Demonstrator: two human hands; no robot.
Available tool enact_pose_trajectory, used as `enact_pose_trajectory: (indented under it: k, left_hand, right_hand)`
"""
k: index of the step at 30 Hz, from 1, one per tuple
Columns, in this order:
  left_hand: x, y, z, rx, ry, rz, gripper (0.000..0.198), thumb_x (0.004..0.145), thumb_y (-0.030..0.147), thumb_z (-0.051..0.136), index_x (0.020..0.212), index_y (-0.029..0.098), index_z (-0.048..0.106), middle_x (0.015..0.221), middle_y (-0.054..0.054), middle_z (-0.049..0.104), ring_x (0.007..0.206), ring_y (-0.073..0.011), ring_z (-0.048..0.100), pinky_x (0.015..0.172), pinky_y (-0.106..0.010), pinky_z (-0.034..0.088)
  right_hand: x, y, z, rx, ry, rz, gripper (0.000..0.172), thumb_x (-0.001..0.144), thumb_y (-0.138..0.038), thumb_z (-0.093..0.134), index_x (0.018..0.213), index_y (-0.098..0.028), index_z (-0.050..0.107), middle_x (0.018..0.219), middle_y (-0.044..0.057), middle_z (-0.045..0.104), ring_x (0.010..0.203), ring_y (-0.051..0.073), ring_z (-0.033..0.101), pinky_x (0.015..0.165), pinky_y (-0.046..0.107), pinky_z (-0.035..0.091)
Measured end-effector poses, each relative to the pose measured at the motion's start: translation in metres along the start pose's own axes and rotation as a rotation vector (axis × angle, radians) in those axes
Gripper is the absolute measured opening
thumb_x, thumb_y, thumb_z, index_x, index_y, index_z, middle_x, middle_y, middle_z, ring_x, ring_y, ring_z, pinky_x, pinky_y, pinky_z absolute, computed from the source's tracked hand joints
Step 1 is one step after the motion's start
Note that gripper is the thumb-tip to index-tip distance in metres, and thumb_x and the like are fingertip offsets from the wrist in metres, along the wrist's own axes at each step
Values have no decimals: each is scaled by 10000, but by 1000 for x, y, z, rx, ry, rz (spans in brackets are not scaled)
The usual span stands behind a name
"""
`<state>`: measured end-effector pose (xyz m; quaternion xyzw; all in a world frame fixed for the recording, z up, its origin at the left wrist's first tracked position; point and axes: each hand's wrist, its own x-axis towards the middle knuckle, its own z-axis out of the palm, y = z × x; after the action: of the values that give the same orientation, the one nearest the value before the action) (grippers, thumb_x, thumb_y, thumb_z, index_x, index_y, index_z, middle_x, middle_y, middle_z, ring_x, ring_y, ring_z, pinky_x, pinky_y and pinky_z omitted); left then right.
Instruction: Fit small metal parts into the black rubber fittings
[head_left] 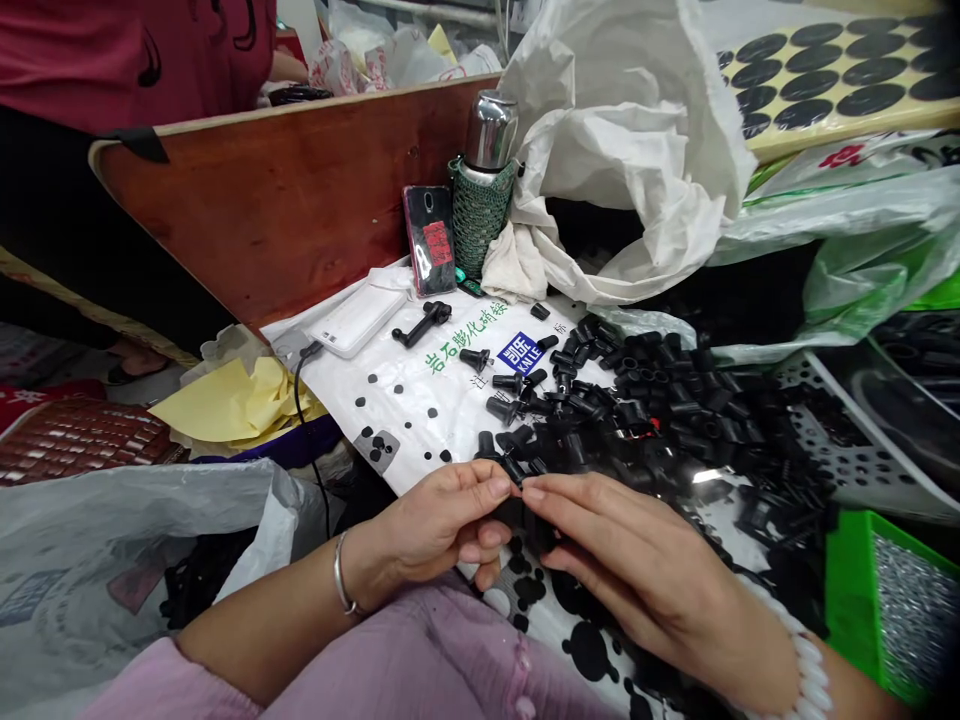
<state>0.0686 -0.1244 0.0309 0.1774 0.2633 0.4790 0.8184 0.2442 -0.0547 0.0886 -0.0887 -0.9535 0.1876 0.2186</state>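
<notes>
My left hand [450, 515], with a silver bangle at the wrist, is closed in a pinch, its thumb and fingertips meeting those of my right hand. My right hand [630, 560] curls around a small black plastic part [534, 522], mostly covered by the fingers. What the left fingertips pinch is too small and hidden to make out. Just beyond both hands spreads a pile of black tubular plastic parts [675, 385] on a printed white sheet [405, 400]. A few single black parts [504, 408] lie at its near left side.
A phone [430, 240] leans by a steel flask [491, 140] against a wooden board [277, 190]. A white power bank [356, 318] lies on the sheet. White cloth bag [622, 160] stands behind; a green bin [855, 600] of metal pieces is at right. Another person [135, 60] stands beyond the board.
</notes>
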Motion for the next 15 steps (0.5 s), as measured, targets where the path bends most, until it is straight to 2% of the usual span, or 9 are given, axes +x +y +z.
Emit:
enact_pose_trajectory:
  k: [6,15]
  left_hand:
    - [1,0,-5,-19,-11,52,220,802,347,597,879,147,548,535,30,525,402,-41,400,463,-212,485]
    - [1,-4,-15,-3,-29,87,285,728,280,697,930,114,585,585,10,589,435,-65,514,526,-246,509]
  right_hand:
    - [2,1,2,116,57,120,358,849,-160,549,1196,-151,463,1076,92,604,973,159,582,829,258,520]
    - [7,-5,6,136,115,136,355,830,-138,553,1175,-136,470,1029,89,594,946,156,571,803,253,506]
